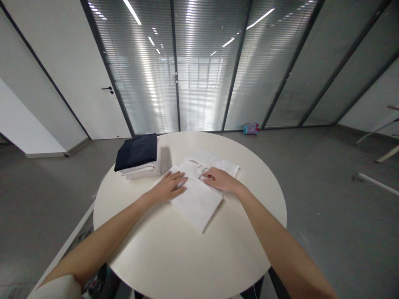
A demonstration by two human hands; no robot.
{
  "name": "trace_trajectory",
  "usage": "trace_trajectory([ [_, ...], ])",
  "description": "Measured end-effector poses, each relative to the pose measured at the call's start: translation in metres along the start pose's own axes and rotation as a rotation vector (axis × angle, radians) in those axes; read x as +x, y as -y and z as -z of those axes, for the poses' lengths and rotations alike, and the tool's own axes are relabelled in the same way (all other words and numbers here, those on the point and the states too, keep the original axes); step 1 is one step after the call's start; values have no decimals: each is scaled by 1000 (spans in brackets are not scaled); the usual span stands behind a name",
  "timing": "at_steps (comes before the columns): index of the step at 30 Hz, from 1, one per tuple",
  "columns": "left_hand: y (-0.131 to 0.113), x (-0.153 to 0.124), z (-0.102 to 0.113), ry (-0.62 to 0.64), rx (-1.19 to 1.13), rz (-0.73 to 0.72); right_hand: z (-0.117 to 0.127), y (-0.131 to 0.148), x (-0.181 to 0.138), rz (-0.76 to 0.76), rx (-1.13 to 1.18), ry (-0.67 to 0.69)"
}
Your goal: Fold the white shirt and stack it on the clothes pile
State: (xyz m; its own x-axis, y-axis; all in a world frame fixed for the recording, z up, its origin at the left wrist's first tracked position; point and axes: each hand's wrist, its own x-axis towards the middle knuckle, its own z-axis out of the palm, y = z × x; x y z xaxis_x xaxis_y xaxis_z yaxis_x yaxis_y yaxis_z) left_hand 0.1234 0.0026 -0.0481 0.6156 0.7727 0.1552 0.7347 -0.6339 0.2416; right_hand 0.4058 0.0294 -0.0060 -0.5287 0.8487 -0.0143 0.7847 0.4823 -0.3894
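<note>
Forearms [114, 228] stretch forward, left hand [170, 187] flat on white cloth [198, 203], right hand [222, 180] curled, grip unclear.

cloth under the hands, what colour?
Plain white; the cloth shows best in the head view, the only one here.

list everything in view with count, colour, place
round table: 1, off-white, centre
unstacked garment: 1, white, mid-table
top folded garment: 1, navy, on the stack, far left of table
lower folded garments: several, white, beneath the navy one
door: 1, white, back left
glass partition: 1, grey, dark-framed, behind table
container: 1, blue and reddish, floor by partition
furniture legs: several, pale, right
floor: 1, grey, around table
left hand: 1, bare, on unstacked garment
right hand: 1, bare, same garment
</note>
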Motion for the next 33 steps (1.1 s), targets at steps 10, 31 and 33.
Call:
trace_trajectory([
  [10, 1, -1, -1, -4, -19, 1, 1, 2, 0, 1, -8, 5],
  [31, -9, -2, 15, -94, 30, 34, 11, -28, -2, -105, -191, -94],
  [33, -10, -3, 11, -124, 40, 20, 10, -33, -1, -86, -184, -20],
])
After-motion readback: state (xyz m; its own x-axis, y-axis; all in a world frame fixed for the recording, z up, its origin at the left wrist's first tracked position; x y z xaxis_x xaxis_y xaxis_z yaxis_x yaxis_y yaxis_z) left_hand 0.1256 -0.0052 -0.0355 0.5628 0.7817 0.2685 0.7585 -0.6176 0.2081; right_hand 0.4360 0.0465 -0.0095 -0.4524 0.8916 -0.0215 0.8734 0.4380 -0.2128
